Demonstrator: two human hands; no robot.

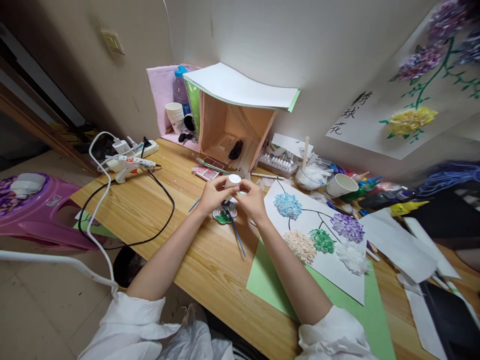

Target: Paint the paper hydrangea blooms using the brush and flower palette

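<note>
My left hand is closed around a small white bottle, whose round white end points up. From the other side, my right hand has its fingers closed against the same bottle. Its lower part is hidden by my fingers. Just below sits a small palette with green paint in it. A thin blue-handled paintbrush rests against the palette and slants toward me over the wooden table. To the right, a white sheet carries textured flower heads in blue, peach, green, purple and white.
A glue gun and looped black cable lie at the left, near a power strip. An open box stands behind my hands. A paper cup, paint bottles and loose papers crowd the right. Green card underlies the sheet.
</note>
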